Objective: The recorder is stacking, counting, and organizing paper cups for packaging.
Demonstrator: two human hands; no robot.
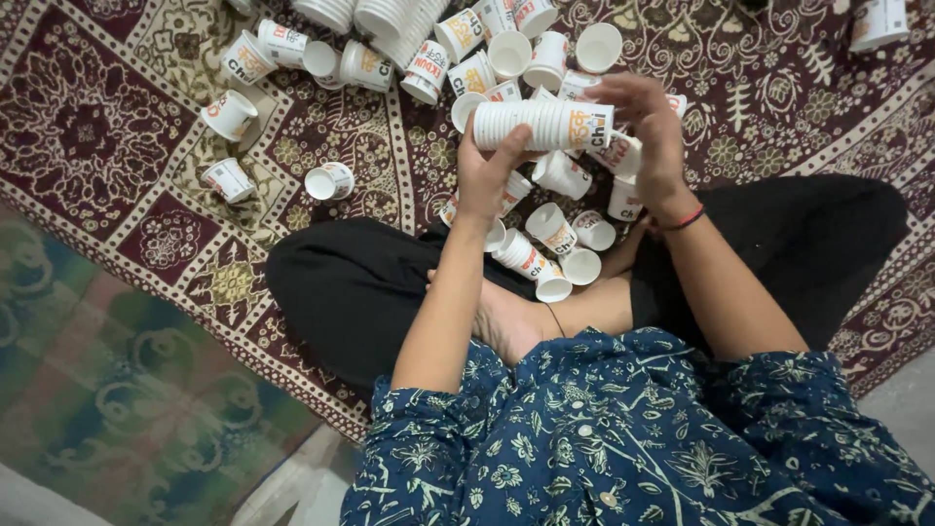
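A stack of nested white paper cups (541,125) lies sideways in the air between my hands. My left hand (484,175) grips its rim end from below. My right hand (651,131) closes over the printed base end at the right. Several loose paper cups (555,229) lie on the carpet just under the stack, in front of my crossed legs. One small nested pair (531,263) rests by my bare foot.
Many more loose cups (458,44) are scattered across the patterned maroon carpet (88,127) beyond my hands, with a few apart at the left (231,114). A long stack (390,19) lies at the top. A green patterned mat (107,390) lies lower left.
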